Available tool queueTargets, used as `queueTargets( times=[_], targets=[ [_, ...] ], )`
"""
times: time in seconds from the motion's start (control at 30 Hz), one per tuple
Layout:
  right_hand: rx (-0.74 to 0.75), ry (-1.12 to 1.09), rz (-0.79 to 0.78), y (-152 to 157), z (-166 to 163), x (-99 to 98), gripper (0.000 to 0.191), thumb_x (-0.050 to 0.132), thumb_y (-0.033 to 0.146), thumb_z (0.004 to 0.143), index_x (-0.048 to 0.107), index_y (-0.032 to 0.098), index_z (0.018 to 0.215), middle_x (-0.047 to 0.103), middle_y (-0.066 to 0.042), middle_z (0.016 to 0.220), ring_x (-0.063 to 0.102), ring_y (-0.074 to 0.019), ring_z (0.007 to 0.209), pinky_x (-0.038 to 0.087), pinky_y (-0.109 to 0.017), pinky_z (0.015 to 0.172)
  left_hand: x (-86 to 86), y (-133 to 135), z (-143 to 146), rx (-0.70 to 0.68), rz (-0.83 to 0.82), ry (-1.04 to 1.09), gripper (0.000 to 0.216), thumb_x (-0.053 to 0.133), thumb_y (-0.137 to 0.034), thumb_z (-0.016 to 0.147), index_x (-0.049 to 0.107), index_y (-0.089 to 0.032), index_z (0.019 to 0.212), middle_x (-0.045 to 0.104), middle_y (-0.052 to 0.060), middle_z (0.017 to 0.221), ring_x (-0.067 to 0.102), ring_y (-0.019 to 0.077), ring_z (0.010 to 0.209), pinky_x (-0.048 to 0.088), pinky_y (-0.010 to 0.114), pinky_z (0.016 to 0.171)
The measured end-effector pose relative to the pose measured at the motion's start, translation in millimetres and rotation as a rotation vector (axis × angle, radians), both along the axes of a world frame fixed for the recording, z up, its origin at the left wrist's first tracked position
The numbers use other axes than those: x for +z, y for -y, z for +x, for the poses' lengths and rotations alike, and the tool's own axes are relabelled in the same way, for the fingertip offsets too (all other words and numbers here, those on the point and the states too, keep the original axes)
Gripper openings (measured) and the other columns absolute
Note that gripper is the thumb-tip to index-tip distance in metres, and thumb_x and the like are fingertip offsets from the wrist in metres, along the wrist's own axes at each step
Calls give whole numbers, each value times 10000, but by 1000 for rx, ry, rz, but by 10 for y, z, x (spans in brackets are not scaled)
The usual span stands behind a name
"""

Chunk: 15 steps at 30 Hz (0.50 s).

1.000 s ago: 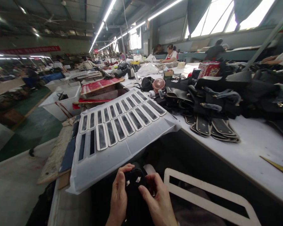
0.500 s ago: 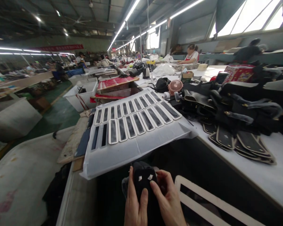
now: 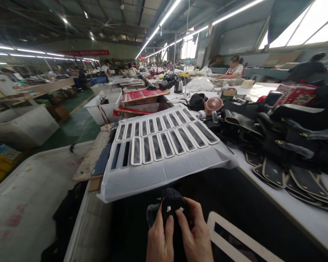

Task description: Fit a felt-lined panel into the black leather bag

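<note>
Black, soft-looking piece (image 3: 172, 196) sits low in my feed, at the near side of the sheet-covered panels. I have the left hand (image 3: 159, 238) wrapped on its left side, thumb on the face; the right hand (image 3: 198, 233) grips the other side, thumb-tip at one of two pale patches (image 3: 168, 209). Off to the right, just beside that hand, lies a cream frame (image 3: 211, 220). Ahead, pale-rimmed dark panels (image 3: 168, 145) line up on the white sheet (image 3: 166, 182), next to the white counter (image 3: 297, 209).
</note>
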State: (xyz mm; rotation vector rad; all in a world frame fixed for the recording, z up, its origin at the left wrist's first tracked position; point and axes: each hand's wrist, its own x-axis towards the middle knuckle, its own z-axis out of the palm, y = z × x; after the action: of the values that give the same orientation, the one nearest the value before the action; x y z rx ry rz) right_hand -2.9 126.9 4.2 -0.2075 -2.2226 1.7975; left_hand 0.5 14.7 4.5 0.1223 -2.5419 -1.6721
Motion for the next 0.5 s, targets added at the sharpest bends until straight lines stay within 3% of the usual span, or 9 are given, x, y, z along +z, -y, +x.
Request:
queueTargets(
  times=[0.13,0.23,0.37,0.5],
  targets=[
    [6,3,16,8,3,38,288,519,385,953,498,216,1186,642,-92,1124,649,-231,986,538,-323,852,39,-13,-21,50,142,22,486,457,-512,913,681,-174,1181,676,153,1243,605,336,1193,463,462,1056],
    [11,38,-40,-28,1,111,382,538,432,938,489,213,1247,658,-87,1106,658,-231,954,545,-306,827,59,9,-41,64,214,39,491,477,-527,907,669,-192,1210,669,129,1263,574,313,1241,427,436,1097],
    [9,119,-99,-106,-30,207,467,459,548,942,533,209,1255,683,-57,975,658,-208,833,542,-273,764,67,81,-72,-34,187,95,572,379,-546,946,620,-154,1285,607,124,1354,499,277,1322,354,412,1151],
    [-11,91,-54,-115,-63,269,459,438,563,942,587,195,1174,635,-22,781,612,-188,691,506,-259,655,81,86,-75,-106,142,91,565,371,-554,951,657,-166,1245,638,118,1314,549,288,1272,413,385,1102]
  ],
)
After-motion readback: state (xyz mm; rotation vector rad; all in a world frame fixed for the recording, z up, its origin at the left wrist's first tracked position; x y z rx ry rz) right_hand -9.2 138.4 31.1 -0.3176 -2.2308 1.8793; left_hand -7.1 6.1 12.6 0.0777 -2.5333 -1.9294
